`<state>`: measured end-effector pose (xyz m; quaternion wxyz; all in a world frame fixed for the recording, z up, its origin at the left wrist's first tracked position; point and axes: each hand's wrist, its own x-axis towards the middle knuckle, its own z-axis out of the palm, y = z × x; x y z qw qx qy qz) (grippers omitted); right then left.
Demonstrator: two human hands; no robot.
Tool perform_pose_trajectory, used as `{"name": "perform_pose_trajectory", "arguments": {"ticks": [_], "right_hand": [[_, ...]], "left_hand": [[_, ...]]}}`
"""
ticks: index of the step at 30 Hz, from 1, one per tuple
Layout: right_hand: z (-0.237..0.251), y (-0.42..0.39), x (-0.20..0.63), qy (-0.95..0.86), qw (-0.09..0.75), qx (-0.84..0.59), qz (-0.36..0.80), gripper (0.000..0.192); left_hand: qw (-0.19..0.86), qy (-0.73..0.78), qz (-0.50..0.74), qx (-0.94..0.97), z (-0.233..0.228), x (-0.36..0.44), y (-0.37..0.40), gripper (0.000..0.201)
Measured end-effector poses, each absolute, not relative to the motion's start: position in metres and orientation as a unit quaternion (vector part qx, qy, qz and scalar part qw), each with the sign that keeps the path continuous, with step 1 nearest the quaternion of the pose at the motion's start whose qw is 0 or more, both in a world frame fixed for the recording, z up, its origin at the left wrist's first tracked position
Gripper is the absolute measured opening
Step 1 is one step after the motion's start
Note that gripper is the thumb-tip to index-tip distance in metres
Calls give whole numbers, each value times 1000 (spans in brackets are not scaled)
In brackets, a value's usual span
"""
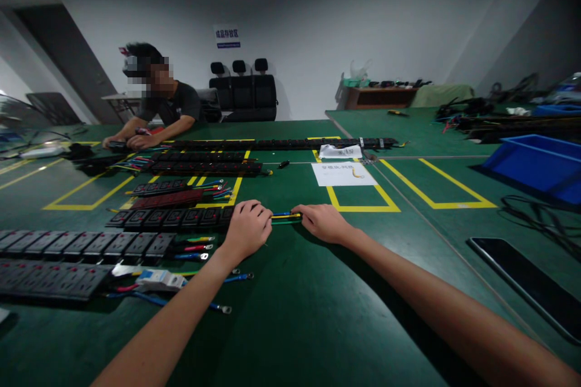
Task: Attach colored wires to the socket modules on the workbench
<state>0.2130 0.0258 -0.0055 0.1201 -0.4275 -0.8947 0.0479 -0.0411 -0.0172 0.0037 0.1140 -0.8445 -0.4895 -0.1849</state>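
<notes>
A black socket strip (177, 217) lies across the green table in front of me. My left hand (247, 227) is wrapped over its right end, with the strip's end hidden under the fingers. Blue, yellow and green wires (285, 217) run out from there to the right. The fingers of my right hand (324, 222) pinch the wires near their far ends, whose tips the fingers cover. Nearer to me are two grey socket strips (82, 245), their wires ending in metal ring lugs. A white breaker (161, 280) sits among the nearest strip's wires.
A co-worker (166, 103) sits across the table handling something dark. More strips (204, 167) lie beyond my hands, beside paper labels (344, 174). At right are a blue bin (538, 166), a black cable (544, 224) and a phone (526, 281). Yellow tape marks the tabletop.
</notes>
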Motion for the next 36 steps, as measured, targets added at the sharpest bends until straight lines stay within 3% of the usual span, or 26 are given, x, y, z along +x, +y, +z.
{"name": "perform_pose_trajectory", "arguments": {"ticks": [36], "right_hand": [[-8, 27, 213, -897, 134, -420, 40, 39]], "left_hand": [[115, -491, -173, -846, 5, -40, -16, 24]]}}
